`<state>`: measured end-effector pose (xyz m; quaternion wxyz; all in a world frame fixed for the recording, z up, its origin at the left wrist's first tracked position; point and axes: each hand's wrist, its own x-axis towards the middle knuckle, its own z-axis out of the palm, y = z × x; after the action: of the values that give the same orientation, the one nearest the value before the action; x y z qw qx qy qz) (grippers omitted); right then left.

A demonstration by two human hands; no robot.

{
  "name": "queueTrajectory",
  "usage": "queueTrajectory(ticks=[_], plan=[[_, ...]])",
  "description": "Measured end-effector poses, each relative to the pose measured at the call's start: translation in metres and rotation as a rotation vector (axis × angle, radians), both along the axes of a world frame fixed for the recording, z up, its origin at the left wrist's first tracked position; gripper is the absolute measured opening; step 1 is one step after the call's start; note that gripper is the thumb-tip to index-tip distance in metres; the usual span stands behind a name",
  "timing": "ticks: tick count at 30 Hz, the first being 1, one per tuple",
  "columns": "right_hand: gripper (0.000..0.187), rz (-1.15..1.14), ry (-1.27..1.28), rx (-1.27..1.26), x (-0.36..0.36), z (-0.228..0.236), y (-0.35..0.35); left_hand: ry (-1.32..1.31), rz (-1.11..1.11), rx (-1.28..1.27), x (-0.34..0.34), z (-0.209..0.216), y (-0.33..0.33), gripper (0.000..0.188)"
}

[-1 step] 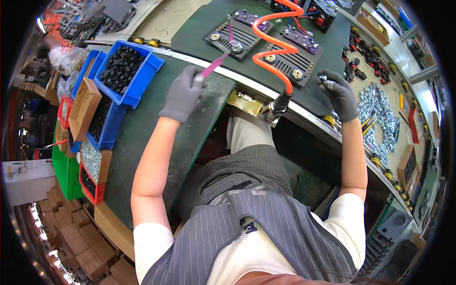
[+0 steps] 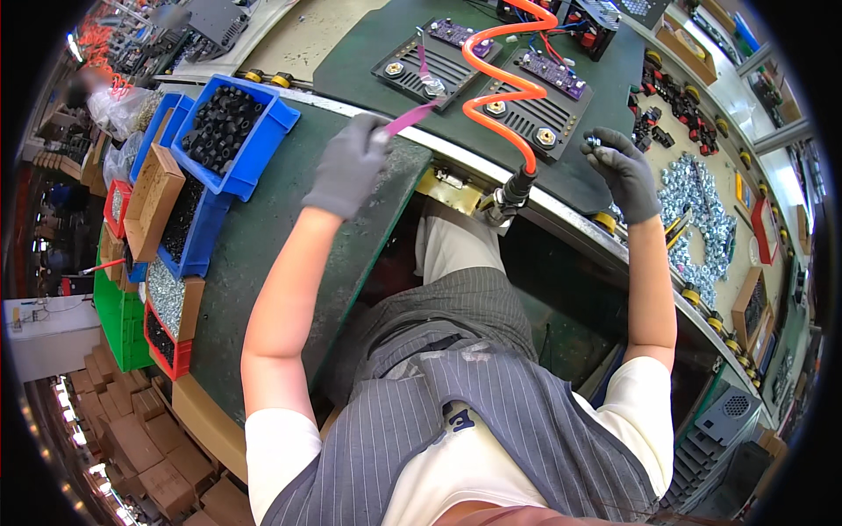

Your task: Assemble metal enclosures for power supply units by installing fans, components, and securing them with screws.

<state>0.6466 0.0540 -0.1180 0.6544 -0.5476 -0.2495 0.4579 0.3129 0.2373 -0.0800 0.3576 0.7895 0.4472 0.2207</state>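
My left hand, in a grey glove, is closed on one end of a purple strip over the bench edge. In my right hand, also gloved, thumb and fingers pinch a small shiny metal piece, too small to name. Between and beyond the hands lie two slotted dark panels, the left panel and the right panel, each with hex fittings and a purple circuit board. Another purple strip runs to a hex fitting on the left panel.
An orange coiled hose crosses the right panel, ending in a metal-and-black tool at the bench edge. Blue bins of black parts stand left. Silver hardware is heaped right, near red-and-black parts.
My left hand has shifted slightly right and the purple strip has swung to a flatter angle, pointing further right. My right hand has barely moved, still pinching the metal piece.
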Motion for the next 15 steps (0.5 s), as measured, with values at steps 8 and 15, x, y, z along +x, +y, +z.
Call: queueTrajectory(ticks=[8, 15], plan=[[0.031, 0.055, -0.517, -0.138, -0.008, 0.022, 0.006, -0.208, -0.253, -0.057, 0.103, 0.004, 0.000, 0.018], [0.024, 0.215, -0.951, -0.125, -0.014, 0.028, 0.034, -0.215, -0.440, 0.221, 0.141, -0.006, 0.002, 0.023]])
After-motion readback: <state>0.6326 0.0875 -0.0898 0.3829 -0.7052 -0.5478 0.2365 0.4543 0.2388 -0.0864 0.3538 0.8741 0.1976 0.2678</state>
